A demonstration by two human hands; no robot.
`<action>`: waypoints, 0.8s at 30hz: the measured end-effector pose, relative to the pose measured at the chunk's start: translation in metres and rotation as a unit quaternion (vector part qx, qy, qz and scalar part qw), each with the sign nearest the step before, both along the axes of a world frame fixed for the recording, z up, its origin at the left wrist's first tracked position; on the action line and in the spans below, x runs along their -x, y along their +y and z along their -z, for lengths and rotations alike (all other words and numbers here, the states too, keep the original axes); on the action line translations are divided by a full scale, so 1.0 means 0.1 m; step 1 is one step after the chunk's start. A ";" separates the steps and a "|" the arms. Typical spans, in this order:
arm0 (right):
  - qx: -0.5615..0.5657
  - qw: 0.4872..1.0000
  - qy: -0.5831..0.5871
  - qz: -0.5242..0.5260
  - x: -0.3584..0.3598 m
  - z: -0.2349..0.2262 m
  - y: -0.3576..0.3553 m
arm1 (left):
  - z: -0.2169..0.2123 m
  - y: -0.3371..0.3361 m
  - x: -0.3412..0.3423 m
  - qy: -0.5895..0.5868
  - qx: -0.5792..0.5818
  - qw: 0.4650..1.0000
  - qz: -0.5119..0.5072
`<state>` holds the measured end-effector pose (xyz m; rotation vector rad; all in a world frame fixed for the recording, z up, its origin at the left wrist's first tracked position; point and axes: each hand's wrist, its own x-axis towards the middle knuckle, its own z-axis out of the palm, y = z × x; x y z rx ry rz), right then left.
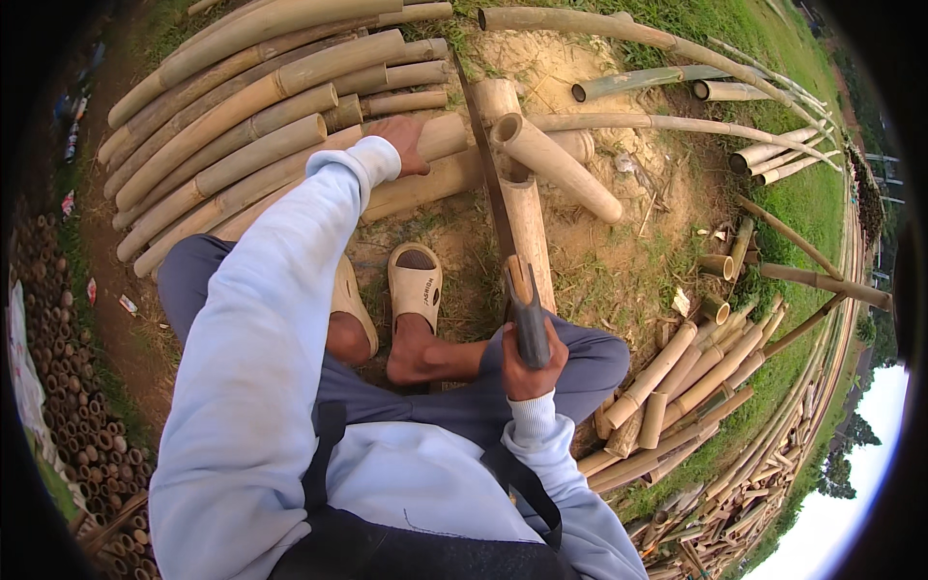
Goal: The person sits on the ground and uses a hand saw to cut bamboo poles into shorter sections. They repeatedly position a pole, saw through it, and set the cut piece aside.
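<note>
My right hand [535,365] is wrapped round the dark handle of a handsaw [496,198]. Its long blade points away from me and lies across a pale bamboo pole [443,135], near that pole's right end. Farther left, my left hand [402,141] presses down on the same pole, its fingers curled over it and partly hidden by the sleeve cuff. Just right of the blade, a short bamboo piece [561,169] rests aslant over other bamboo. Beneath it a thick bamboo length [529,237] runs toward my knee.
Long bamboo poles [261,92] lie side by side at the left. Cut bamboo pieces [677,387] are heaped at the right, beside my knee. Sawdust [541,72] covers the ground ahead. My sandalled foot [416,290] stands close to the poles. More poles [657,82] lie on grass at far right.
</note>
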<state>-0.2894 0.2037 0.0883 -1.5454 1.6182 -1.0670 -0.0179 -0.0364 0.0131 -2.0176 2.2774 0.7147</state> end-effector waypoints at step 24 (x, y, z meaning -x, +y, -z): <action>-0.121 0.893 0.396 0.174 3.13 1.23 0.35 | -1.11 0.20 -0.78 -0.085 0.065 0.994 0.006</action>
